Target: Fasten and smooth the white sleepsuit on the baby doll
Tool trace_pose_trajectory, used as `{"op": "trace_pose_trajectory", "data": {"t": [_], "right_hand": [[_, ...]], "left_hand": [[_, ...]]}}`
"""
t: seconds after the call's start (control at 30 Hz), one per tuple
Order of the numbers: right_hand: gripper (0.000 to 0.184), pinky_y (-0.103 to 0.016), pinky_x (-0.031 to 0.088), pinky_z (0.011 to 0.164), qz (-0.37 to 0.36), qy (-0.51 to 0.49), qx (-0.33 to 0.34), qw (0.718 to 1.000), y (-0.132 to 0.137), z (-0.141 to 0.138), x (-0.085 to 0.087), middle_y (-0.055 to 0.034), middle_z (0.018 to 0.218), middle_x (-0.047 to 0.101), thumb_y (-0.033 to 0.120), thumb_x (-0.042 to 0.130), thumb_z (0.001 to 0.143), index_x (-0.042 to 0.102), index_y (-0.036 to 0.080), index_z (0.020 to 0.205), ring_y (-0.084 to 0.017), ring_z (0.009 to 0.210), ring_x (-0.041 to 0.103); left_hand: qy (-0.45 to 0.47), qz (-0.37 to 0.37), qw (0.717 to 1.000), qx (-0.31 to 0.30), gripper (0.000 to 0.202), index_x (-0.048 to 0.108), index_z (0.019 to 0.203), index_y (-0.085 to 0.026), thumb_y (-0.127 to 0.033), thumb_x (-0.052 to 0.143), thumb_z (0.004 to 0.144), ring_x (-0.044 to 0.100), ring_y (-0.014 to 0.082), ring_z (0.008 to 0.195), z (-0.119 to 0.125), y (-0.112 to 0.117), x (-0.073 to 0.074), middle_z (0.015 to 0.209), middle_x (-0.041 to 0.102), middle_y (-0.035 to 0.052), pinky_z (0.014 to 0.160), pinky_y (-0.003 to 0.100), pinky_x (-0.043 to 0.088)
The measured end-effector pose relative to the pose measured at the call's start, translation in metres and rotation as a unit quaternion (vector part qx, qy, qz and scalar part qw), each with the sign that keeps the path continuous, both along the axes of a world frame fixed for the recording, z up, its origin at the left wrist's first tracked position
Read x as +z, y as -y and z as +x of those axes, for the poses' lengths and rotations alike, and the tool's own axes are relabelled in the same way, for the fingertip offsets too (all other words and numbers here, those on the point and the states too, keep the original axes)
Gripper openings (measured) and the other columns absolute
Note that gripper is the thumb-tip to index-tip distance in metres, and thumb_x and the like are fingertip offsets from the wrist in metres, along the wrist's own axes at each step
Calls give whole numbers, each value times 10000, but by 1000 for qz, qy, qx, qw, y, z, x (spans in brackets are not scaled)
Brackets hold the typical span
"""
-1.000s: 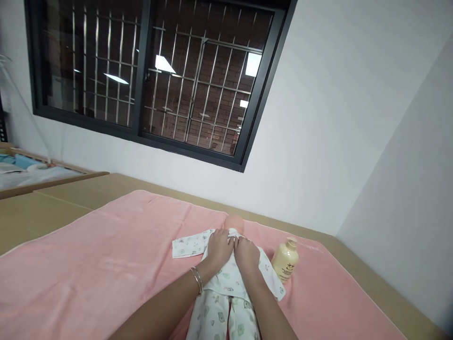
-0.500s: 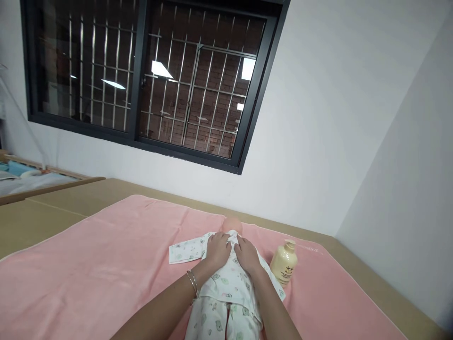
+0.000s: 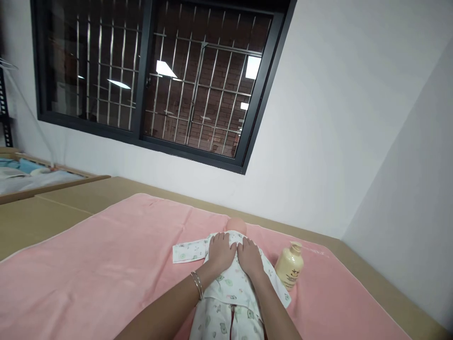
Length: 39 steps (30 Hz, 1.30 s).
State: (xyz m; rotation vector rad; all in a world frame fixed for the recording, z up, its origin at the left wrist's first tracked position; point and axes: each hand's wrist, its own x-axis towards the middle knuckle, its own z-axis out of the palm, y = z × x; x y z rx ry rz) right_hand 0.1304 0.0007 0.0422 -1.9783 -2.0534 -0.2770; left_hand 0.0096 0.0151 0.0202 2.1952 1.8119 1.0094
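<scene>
A baby doll lies on its back, its bald head (image 3: 236,225) farthest from me. It wears a white printed top (image 3: 233,285) and white printed trousers (image 3: 215,321), with a dark red strip showing between the trouser legs. My left hand (image 3: 221,252) rests on the doll's chest, fingers stretched out toward its neck. Beside it, thumbs almost meeting, my right hand (image 3: 250,257) lies the same way on the other half of the chest. One sleeve (image 3: 189,251) spreads out to the left; the other slants down to the right. The doll's face cannot be made out.
A pale yellow bottle (image 3: 290,266) stands close to the right sleeve. Under everything is a pink blanket (image 3: 106,264) on a tan surface (image 3: 71,203). White wall and a barred window (image 3: 198,85) rise behind. A wooden-edged bin (image 3: 46,182) with cloths is at far left.
My fingers, bunched near the collar before, now lie flatter and straighter on the doll's chest. The collar area looks smoother. The view has shifted slightly left.
</scene>
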Motion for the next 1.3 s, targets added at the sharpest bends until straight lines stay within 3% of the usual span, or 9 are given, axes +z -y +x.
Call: {"op": "trace_pose_trajectory", "data": {"t": [0.17,0.37,0.57,0.77,0.87,0.93,1.03,1.17,1.3], "right_hand": [[387,-299,366,951,1,2,53,999,6,-3,4,-133,1201,613,202,284,991,556,133,1258,-216,1138,549],[353,-284,446,727,-18,10,-100,995,16,-21,4,-175,930,672,214,314,992,651,115,1022,-243,937,652],[358,-339,406,909,7,24,-39,999,7,-17,0,-197,1127,629,187,308,977,622,79,1112,-267,1085,582],[379,-332,359,977,-3,19,-22,1000,5,-13,3,-192,1235,582,184,312,977,563,69,1236,-252,1150,537],[364,-326,380,948,-6,26,8,1000,11,-12,8,-184,1209,598,198,337,972,572,87,1227,-250,1150,542],[343,-321,422,858,-20,23,-7,999,15,-13,10,-177,1098,642,213,344,969,611,103,1154,-256,1068,590],[333,-307,437,779,-30,6,-49,998,16,-14,9,-167,975,665,223,344,966,648,116,1050,-255,973,628],[359,-323,389,937,5,0,-13,1000,7,-7,3,-186,1133,627,194,325,961,627,74,1114,-254,1103,568],[394,-329,312,1029,12,-20,48,999,1,3,0,-146,1274,571,186,308,971,543,100,1276,-234,1191,507]], "left_hand": [[-10,28,998,-60,339,588,1170,-185,-283,405,901,539,250,1121,-2,6,3,1166,636,92,1003,378,341],[11,5,1000,27,333,631,1045,-159,-370,418,900,562,276,1058,-1,7,3,1052,658,117,939,388,379],[-15,9,1000,13,381,591,1144,-127,-357,384,922,513,306,1142,4,2,0,1161,626,145,1016,439,328],[-19,37,997,-61,346,590,1168,-141,-273,376,930,525,273,1127,2,1,0,1173,628,118,1015,420,352],[9,72,993,-98,315,632,1112,-179,-223,384,923,538,233,1119,-2,2,-3,1162,643,86,1009,376,374],[28,93,989,-116,314,653,1079,-205,-192,385,915,546,206,1116,-3,3,-5,1162,650,66,1003,347,386],[40,78,993,-84,304,656,1082,-208,-206,412,900,545,208,1135,-2,1,-7,1182,648,65,1012,350,384],[21,21,1000,-3,406,580,1226,-136,-336,434,904,469,273,1255,2,-6,-9,1298,584,129,1075,414,311],[-14,39,998,-51,424,534,1279,-156,-353,406,926,451,275,1274,2,-8,-6,1331,557,124,1083,433,282]]}}
